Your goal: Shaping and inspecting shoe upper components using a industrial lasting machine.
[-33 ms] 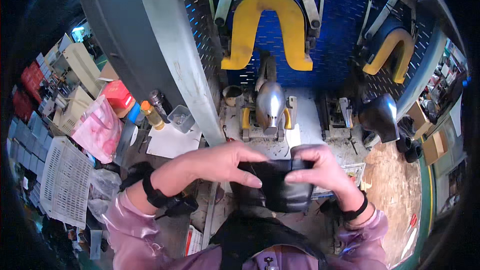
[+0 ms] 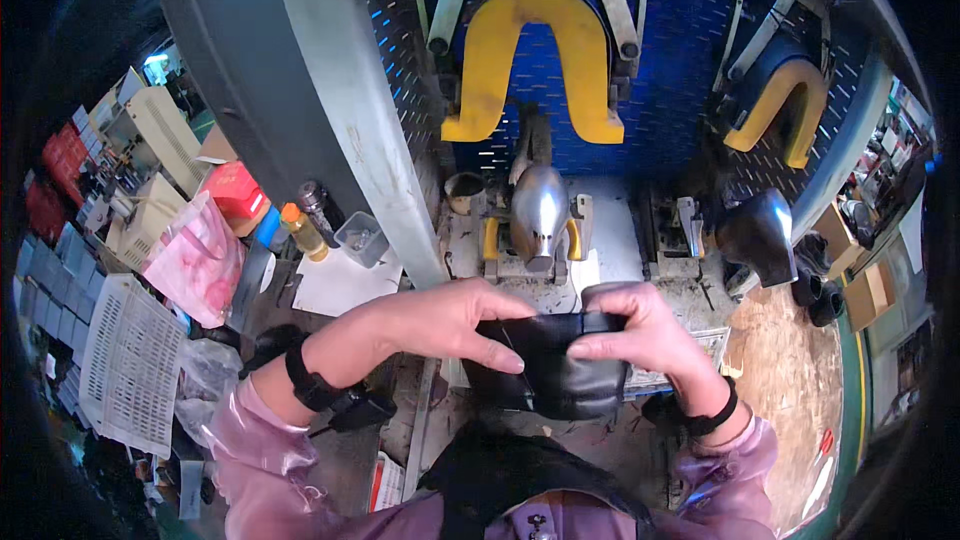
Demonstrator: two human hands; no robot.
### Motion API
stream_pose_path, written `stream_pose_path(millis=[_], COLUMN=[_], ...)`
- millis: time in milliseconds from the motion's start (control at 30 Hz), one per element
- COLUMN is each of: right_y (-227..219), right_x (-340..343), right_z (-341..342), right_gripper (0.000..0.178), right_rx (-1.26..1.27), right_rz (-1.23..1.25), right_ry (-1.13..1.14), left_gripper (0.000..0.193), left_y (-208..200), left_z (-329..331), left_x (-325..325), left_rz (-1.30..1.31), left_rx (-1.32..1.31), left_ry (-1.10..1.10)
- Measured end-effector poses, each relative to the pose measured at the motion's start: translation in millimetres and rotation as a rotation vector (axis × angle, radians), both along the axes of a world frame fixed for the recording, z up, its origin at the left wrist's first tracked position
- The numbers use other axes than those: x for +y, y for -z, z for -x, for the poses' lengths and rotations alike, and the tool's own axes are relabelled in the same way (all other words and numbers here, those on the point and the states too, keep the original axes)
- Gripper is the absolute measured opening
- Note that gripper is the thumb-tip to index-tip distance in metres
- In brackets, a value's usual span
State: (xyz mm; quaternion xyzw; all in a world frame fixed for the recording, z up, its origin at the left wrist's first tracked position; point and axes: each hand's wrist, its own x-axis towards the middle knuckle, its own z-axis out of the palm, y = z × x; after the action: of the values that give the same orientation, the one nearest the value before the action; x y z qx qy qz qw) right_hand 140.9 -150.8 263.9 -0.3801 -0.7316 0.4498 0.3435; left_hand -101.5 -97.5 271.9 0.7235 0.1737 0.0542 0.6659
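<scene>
Between my two hands is a black leather shoe upper (image 2: 550, 365), smooth and slightly shiny, with a seam line near its left part. My left hand (image 2: 465, 325) pinches its upper left edge, thumb on the near face. At the upper right edge my right hand (image 2: 625, 325) grips it, thumb in front and curled fingers behind. Its far side is hidden from me. Just beyond stands a polished metal foot-shaped form (image 2: 541, 215), apart from the upper, with small yellow clamps (image 2: 491, 238) at its sides.
Above the form hangs a yellow U-shaped pad (image 2: 535, 5) on metal arms. To the right are a second yellow pad (image 2: 790, 90) and a dark metal form (image 2: 758, 235). A grey post (image 2: 350, 100) rises at the left, near a bottle (image 2: 303, 232) and a white basket (image 2: 130, 360).
The upper has risen very slightly in my hands and looks less blurred. My right-hand fingers have shifted a little on its edge. Both hands keep hold of it.
</scene>
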Motion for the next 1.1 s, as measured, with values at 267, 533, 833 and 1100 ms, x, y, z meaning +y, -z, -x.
stream_pose_path(millis=[267,533,833,1100], right_y=[21,64,39,-5], right_x=[5,-13,-8,51], right_z=[-5,11,2,-3], right_gripper=[0.034,0.024,0.032,0.022], right_rx=[-0.428,-0.624,-0.477,0.351], right_rz=[-0.100,-0.384,-0.664,-0.001], right_ry=[-0.147,-0.054,0.221,0.220], left_gripper=[0.019,0.024,0.024,0.022], left_y=[5,58,39,-38], left_z=[-23,-28,-18,-11], left_x=[-27,-39,-36,26], left_rz=[-0.916,-0.812,-1.042,-0.662], left_rx=[0.191,0.471,0.293,-0.090], left_ry=[-0.125,-0.245,-0.312,-0.368])
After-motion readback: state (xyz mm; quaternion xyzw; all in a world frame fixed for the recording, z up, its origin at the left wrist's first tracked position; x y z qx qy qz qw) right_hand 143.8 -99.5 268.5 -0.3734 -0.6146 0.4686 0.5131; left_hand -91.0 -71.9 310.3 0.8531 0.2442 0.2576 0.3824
